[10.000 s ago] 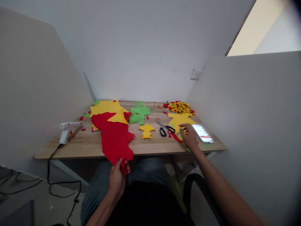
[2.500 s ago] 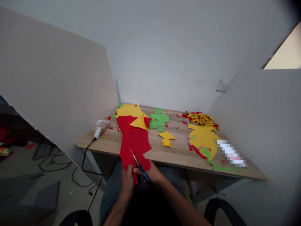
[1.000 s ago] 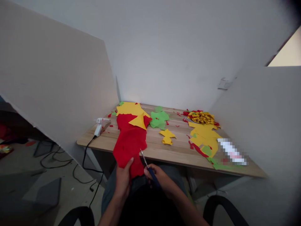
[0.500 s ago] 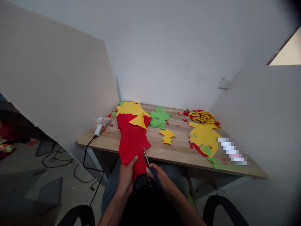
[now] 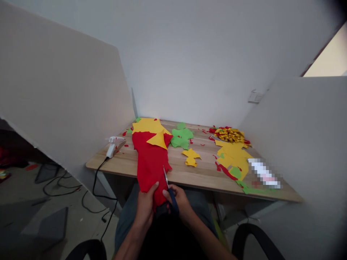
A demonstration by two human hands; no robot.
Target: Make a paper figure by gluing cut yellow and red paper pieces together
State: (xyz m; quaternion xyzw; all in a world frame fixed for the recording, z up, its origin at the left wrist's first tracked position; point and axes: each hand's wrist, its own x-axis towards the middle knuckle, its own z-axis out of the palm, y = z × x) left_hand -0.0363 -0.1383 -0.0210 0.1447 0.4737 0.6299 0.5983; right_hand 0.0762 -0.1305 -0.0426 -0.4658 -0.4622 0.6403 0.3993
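A large red felt sheet (image 5: 151,162) hangs over the front edge of the desk toward my lap. My left hand (image 5: 146,202) grips its lower left side, thumb on top. My right hand (image 5: 179,202) is closed round the dark blue handles of a pair of scissors (image 5: 166,177). Their metal blades point away from me and lie at the sheet's right edge; whether they are cutting into it I cannot tell. A yellow felt scrap (image 5: 158,140) rests on the far part of the red sheet, and another yellow sheet (image 5: 148,125) lies behind it.
A white glue gun (image 5: 111,146) with a black cord stands at the desk's left. Green felt (image 5: 182,137) and a small yellow scrap (image 5: 191,157) lie mid-desk. On the right are yellow felt (image 5: 234,156), a pile of folded yellow pieces (image 5: 231,135) and a blurred white object (image 5: 264,174). Partitions flank the desk.
The scissors and my right hand have shifted slightly left, closer to the red felt, and the blades look more upright. My left hand keeps its hold. The view has moved a little.
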